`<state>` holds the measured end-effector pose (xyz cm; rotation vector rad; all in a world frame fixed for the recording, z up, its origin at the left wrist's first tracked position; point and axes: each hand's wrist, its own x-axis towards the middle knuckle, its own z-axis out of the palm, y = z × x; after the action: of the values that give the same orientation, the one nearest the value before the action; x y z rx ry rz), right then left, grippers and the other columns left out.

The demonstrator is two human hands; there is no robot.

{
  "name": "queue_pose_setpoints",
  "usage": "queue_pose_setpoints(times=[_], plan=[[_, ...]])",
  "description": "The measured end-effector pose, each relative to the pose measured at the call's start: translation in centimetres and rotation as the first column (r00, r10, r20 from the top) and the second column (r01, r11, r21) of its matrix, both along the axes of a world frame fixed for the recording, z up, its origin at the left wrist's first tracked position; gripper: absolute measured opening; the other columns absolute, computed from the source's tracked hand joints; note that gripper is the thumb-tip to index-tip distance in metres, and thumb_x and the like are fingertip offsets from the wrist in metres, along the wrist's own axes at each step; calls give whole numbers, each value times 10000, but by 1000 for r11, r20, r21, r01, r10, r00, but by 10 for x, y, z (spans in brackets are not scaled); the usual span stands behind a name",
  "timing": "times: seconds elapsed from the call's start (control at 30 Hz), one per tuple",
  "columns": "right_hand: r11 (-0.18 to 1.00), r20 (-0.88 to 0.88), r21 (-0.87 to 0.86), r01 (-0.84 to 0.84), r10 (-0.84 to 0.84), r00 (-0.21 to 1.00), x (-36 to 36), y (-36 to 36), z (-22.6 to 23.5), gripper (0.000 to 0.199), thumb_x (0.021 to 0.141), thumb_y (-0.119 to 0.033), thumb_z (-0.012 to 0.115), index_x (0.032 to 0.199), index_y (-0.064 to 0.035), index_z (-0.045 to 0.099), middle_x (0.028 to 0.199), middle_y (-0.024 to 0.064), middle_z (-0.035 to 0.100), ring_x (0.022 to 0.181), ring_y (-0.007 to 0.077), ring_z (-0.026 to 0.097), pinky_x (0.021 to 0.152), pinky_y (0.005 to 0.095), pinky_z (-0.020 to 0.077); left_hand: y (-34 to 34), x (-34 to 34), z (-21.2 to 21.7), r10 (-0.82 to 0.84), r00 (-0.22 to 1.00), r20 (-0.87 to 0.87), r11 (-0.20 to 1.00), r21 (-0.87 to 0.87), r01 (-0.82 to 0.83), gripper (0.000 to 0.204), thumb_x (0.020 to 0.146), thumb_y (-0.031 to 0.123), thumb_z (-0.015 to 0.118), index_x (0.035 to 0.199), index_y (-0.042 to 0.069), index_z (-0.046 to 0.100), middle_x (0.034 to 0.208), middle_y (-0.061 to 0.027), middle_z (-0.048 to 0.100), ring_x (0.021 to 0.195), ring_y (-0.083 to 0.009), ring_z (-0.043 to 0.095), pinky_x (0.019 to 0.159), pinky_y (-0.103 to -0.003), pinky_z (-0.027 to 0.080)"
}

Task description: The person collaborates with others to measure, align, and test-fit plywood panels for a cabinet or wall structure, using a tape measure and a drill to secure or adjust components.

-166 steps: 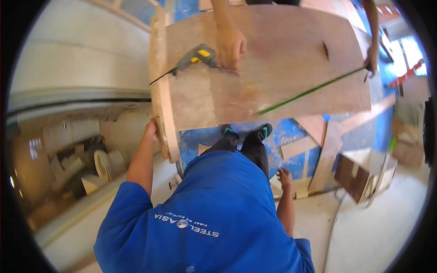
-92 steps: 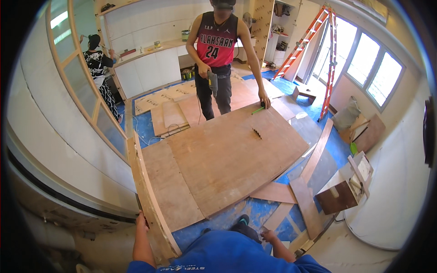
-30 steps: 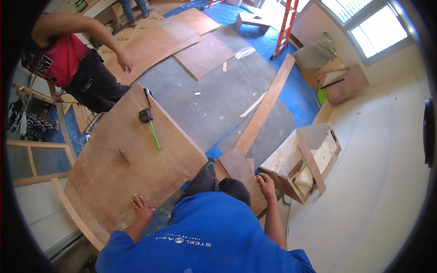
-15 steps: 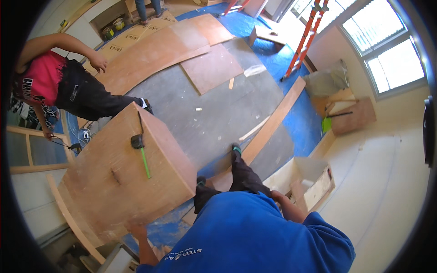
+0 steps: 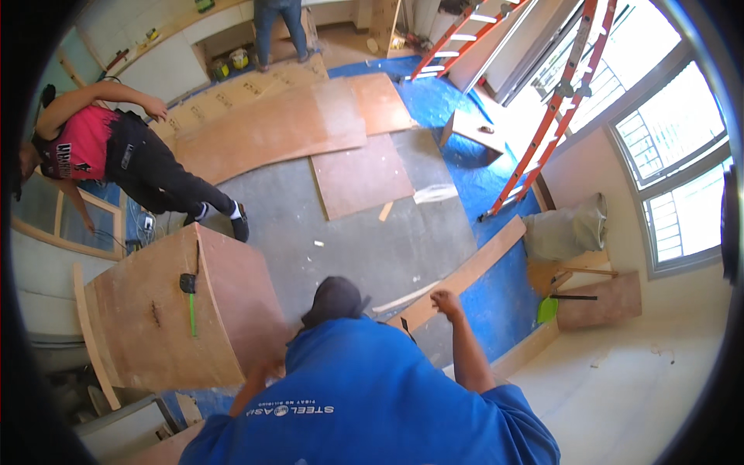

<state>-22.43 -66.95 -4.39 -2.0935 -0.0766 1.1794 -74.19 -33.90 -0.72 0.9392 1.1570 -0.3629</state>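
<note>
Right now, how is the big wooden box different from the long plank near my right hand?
The wooden box is bulky, while the plank is flat and narrow. The box has a tape measure lying on it; the plank shows none. Both are brown and look wooden.

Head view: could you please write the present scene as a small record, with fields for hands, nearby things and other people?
Left hand: beside large brown plywood box; contact unclear
Right hand: raised, apparently in front of long brown wooden plank; nothing visibly held
On box: black tape measure, green blade out
Other people: person in red-and-black sleeveless top; another in blue jeans
Floor: blue sheeting
</note>
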Motion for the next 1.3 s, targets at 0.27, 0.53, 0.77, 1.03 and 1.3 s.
queue_pose_setpoints(times=[0.27,0.53,0.77,1.03,1.3], plan=[[973,129,102,205,-217,967,177,47,14,332,812,-262,553,1052,-33,559,893,70,602,754,162,588,582,275,445,170,233,-41,-180,970,-160,931,289,221,195,821,236,549,827,42,565,671,-64,565,542,-164,543,467,-295,440],[886,-19,-198,420,-432,902,229,-21,0,225,800,-224,538,939,-51,578,817,63,592,678,179,578,524,295,428,277,519,-141,-491,849,-197,455,773,442,275,736,286,605,801,18,611,693,-168,603,613,-237,589,552,-342,461],[980,-252,-73,184,-196,948,258,23,0,244,795,-214,560,975,-48,564,843,60,610,672,183,591,491,278,420,259,871,24,-711,671,208,499,823,273,287,760,269,600,872,5,588,800,-161,611,722,-247,599,653,-334,472],[997,-170,-39,62,-68,983,533,117,-22,251,792,-214,563,981,-49,576,860,55,616,680,172,593,492,272,417,303,957,-42,-716,697,-15,368,841,397,333,753,335,586,863,21,587,845,-190,606,805,-319,584,710,-382,457],[995,-82,-66,69,-74,994,860,172,7,242,747,-164,545,937,-18,579,766,69,578,621,164,579,484,268,426,250,834,-100,-109,901,-421,837,450,312,298,750,266,585,723,-31,588,630,-123,589,497,-225,572,429,-335,461]])
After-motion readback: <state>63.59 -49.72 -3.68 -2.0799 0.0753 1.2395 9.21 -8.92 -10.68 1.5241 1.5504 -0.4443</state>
